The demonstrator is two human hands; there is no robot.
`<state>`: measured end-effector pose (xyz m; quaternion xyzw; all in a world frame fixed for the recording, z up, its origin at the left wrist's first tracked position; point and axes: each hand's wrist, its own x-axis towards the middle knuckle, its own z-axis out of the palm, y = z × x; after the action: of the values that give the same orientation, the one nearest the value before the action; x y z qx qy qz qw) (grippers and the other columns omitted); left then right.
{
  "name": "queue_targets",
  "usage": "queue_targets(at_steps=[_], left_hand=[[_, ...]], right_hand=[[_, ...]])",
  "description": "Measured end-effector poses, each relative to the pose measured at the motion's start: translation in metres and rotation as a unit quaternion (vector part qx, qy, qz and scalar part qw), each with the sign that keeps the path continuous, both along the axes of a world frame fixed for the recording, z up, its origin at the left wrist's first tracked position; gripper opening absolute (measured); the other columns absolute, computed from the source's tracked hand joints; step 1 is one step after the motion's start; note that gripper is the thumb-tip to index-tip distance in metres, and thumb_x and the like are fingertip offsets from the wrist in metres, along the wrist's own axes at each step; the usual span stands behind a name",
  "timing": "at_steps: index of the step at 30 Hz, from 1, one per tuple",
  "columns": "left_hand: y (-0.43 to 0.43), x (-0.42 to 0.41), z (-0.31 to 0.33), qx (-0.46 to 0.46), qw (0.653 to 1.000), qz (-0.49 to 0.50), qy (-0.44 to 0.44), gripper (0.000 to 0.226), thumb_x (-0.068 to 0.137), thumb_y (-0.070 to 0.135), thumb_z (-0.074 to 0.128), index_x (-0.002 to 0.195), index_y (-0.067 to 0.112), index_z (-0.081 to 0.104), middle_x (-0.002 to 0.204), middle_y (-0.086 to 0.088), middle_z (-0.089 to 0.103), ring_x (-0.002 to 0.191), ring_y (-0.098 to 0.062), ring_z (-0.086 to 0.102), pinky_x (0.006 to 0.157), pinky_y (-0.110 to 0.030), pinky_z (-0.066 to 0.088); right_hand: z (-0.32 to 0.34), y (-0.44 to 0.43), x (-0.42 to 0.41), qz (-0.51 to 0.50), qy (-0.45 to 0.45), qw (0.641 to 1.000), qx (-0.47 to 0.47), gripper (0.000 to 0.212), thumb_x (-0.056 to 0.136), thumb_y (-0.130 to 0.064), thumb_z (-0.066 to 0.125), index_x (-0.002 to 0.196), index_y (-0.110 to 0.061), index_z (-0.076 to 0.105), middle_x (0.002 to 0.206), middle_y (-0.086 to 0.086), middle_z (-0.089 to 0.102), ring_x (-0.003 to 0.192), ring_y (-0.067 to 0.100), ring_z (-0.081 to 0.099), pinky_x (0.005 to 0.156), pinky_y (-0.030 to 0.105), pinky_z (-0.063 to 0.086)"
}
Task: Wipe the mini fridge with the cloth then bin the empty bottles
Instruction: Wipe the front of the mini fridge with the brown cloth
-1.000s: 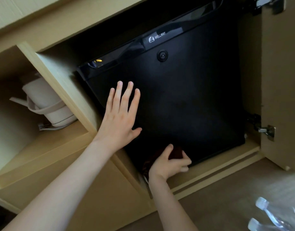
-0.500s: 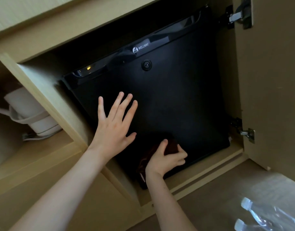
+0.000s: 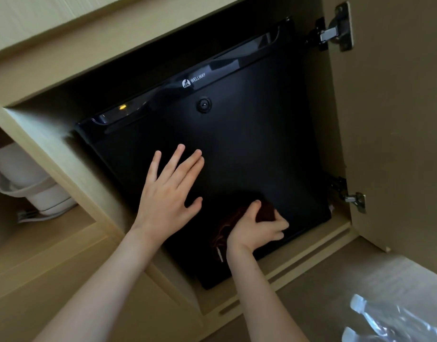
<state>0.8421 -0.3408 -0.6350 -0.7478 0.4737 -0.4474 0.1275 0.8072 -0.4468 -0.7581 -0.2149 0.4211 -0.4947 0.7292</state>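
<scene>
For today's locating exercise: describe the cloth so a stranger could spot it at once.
Find the black mini fridge inside the wooden cabinet. Low on its door, the right hand presses a dark brown cloth, the only soft, crumpled thing there.

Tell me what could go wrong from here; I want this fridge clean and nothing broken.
The right hand rubs the dark cloth only low on the fridge door, so the upper part and glossy top strip may get missed. The left hand presses flat on the door and could leave fingerprints. The empty bottles lie on the floor close by, easy to knock or kneel on.
</scene>
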Motion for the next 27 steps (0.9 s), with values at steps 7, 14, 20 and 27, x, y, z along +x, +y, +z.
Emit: queue_targets(at_steps=[7, 14, 20, 27], left_hand=[[-0.018, 0.000, -0.008, -0.017, 0.999, -0.034, 0.012, 0.073, 0.082, 0.032, 0.069, 0.148, 0.013, 0.044, 0.159, -0.002, 0.036, 0.153, -0.023, 0.020, 0.125, -0.049, 0.008], [-0.023, -0.001, -0.010, -0.008, 0.999, -0.036, 0.016, 0.073, 0.081, 0.028, 0.071, 0.148, 0.013, 0.045, 0.157, 0.001, 0.040, 0.152, -0.025, 0.021, 0.126, -0.049, 0.008], [-0.032, 0.000, -0.013, 0.000, 0.999, -0.043, 0.019, 0.074, 0.081, 0.031, 0.068, 0.149, 0.014, 0.043, 0.158, 0.001, 0.038, 0.153, -0.023, 0.016, 0.126, -0.047, 0.004], [-0.033, 0.005, -0.018, -0.014, 0.999, -0.042, 0.012, 0.077, 0.080, 0.033, 0.070, 0.149, 0.016, 0.041, 0.159, 0.004, 0.036, 0.154, -0.023, 0.015, 0.125, -0.050, 0.003]], right_hand=[[0.017, -0.006, -0.001, 0.013, -0.008, 0.948, -0.318, 0.035, 0.084, -0.038, 0.071, 0.110, -0.035, 0.047, 0.112, -0.010, 0.040, 0.103, -0.006, 0.051, 0.076, 0.005, 0.046], [-0.032, -0.025, -0.004, 0.001, 0.036, 0.999, 0.015, 0.041, 0.089, -0.027, 0.072, 0.118, -0.019, 0.044, 0.116, 0.002, 0.037, 0.093, 0.016, 0.048, 0.080, 0.025, 0.044], [0.006, -0.031, -0.009, -0.004, -0.005, 0.968, -0.250, 0.036, 0.080, -0.041, 0.073, 0.107, -0.037, 0.049, 0.109, -0.021, 0.041, 0.098, -0.005, 0.054, 0.072, 0.009, 0.050], [-0.052, -0.036, -0.008, 0.020, 0.086, 0.996, -0.019, 0.047, 0.089, -0.030, 0.071, 0.125, -0.017, 0.044, 0.128, 0.013, 0.042, 0.096, 0.015, 0.046, 0.081, 0.033, 0.045]])
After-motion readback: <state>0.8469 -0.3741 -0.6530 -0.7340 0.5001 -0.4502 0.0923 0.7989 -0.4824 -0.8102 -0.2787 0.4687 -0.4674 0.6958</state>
